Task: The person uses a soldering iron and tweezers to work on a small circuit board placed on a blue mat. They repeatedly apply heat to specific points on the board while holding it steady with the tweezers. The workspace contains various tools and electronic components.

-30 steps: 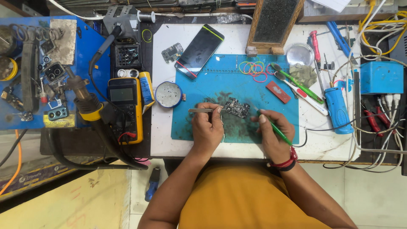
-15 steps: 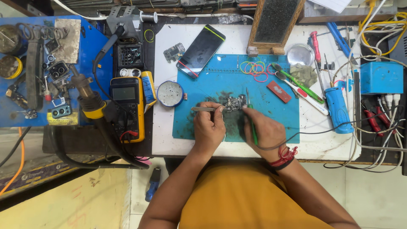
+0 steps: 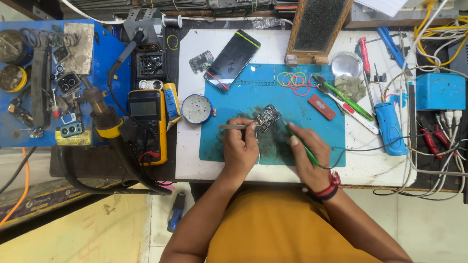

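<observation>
Both hands are closed on tools over the blue work mat (image 3: 229,146). Left hand (image 3: 240,148) pinches metal tweezers (image 3: 233,127), tips pressing the near-left edge of the small circuit board (image 3: 267,118), which sits mid-mat. Right hand (image 3: 308,157) is wrapped round a green-handled soldering iron (image 3: 298,142), tip at the board's right edge.

Risky bit, I reckon: the board is only pinned at one corner, so a nudge from the iron could skate it sideways, or the trailing cable could tug the tip.

Further out: round tin (image 3: 196,108) left, yellow multimeter (image 3: 147,124) beyond it, rubber bands (image 3: 291,79) and a dark phone (image 3: 232,59) at the far side. Nothing blocks the board.
</observation>
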